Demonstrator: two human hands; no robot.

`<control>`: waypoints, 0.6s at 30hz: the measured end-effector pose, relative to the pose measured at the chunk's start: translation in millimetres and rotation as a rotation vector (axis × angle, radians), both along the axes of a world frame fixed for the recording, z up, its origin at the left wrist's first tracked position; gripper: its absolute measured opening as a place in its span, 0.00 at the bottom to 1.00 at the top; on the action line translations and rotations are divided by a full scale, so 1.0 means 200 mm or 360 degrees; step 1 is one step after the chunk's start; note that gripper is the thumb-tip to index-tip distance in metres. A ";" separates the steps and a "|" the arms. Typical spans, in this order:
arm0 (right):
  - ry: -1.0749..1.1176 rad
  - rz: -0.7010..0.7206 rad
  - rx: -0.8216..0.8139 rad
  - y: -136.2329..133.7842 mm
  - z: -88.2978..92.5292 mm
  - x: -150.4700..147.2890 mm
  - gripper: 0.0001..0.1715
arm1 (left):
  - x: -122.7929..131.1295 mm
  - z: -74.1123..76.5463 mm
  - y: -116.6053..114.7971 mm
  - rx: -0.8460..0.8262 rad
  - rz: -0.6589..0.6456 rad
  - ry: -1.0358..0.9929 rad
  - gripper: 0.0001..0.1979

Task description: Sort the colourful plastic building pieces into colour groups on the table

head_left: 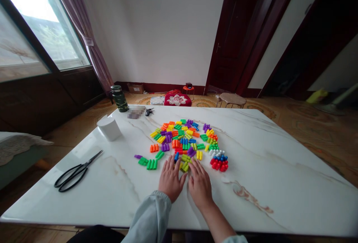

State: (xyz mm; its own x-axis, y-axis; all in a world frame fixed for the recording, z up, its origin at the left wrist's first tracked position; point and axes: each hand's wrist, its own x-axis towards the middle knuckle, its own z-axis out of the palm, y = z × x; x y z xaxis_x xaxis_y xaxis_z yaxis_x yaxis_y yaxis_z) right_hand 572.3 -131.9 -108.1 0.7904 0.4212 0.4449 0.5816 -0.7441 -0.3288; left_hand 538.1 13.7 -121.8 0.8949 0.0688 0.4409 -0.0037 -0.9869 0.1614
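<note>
My left hand [171,177] and my right hand [200,183] lie side by side at the near edge of a spread of colourful plastic toy pieces, fingers stretched out. Between the fingertips are yellow-green pieces [185,159], partly covered by the hands. A blue piece [176,156] stands by my left fingertips. Green pieces [151,164] lie to the left of that hand. Beyond my right hand, red pieces [219,165] sit grouped with blue and white ones. Orange, purple and yellow pieces fill the pile behind. Neither hand visibly grasps a piece.
All this rests on a white marbled table [251,153]. Black-handled scissors [75,174] lie at the left, near a white paper roll [110,128]. A dark green bottle [119,98] and keys [149,112] are at the far left edge. A stool [231,99] stands behind the table.
</note>
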 end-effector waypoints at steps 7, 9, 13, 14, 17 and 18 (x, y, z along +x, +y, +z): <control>-0.0031 -0.0007 -0.0059 0.00 0.00 0.00 0.28 | 0.00 0.00 0.00 -0.0005 -0.0007 -0.0012 0.29; -0.0043 -0.0004 -0.0051 0.00 0.00 0.00 0.28 | 0.00 0.00 0.00 -0.0006 -0.0010 -0.0015 0.29; -0.0050 0.0005 -0.0009 0.00 -0.01 0.00 0.28 | 0.00 0.00 0.00 -0.0016 -0.0010 -0.0006 0.29; -0.0050 0.0009 0.0001 0.00 -0.01 0.00 0.28 | 0.00 0.00 0.00 -0.0015 -0.0010 0.0004 0.29; -0.0049 0.0013 0.0001 0.00 -0.02 0.00 0.29 | 0.00 0.00 0.01 -0.0010 -0.0015 0.0035 0.29; -0.0049 0.0013 -0.0005 0.00 -0.02 0.00 0.29 | 0.00 0.01 0.01 -0.0010 -0.0013 0.0038 0.29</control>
State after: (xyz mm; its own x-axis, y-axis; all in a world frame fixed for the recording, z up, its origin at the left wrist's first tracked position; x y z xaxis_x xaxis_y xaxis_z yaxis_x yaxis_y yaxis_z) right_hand 572.8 -131.4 -112.8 0.7729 0.4287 0.4678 0.5973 -0.7404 -0.3084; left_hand 538.3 15.1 -120.8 0.9057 0.0641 0.4191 -0.0079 -0.9858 0.1680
